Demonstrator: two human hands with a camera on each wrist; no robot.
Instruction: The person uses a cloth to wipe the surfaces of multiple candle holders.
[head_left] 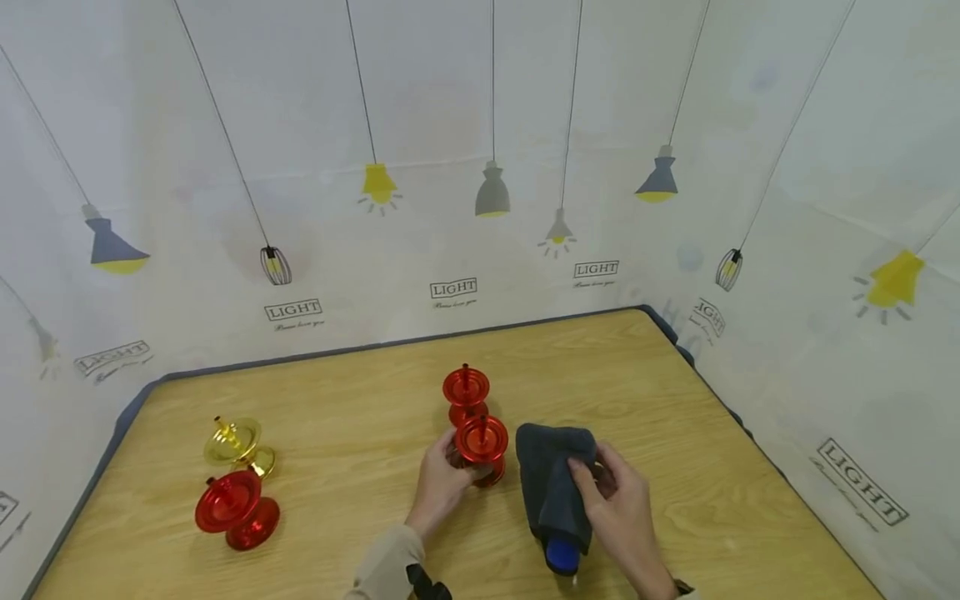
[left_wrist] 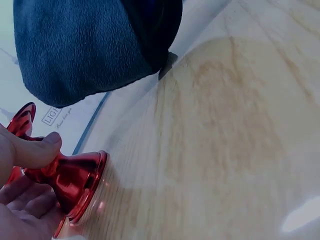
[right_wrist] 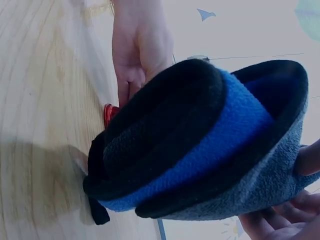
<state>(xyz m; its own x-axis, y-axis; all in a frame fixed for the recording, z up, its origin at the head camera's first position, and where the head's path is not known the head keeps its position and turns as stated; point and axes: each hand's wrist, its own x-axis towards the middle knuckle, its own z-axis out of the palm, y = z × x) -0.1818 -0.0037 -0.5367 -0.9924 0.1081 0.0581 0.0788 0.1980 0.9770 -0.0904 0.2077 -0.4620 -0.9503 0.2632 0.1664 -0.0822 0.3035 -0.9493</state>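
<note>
My left hand (head_left: 438,483) grips the stem of a red metallic candle holder (head_left: 482,439), thumb on one side and fingers on the other in the left wrist view. Its flared base (left_wrist: 80,182) is at the tabletop. Just behind it stands a second red candle holder (head_left: 466,389). To the right, my right hand (head_left: 618,508) pinches a folded dark grey cloth (head_left: 553,479) with a blue inner side and black edging. In the right wrist view, the cloth's folds (right_wrist: 200,145) hide most of the red holder. The cloth is beside the gripped holder, apart from it.
On the left of the wooden table (head_left: 337,417) stand a gold candle holder (head_left: 234,442) and another red one (head_left: 228,502), both seen at a slant. A pale curtain (head_left: 427,92) printed with lamps encloses the table's back and sides.
</note>
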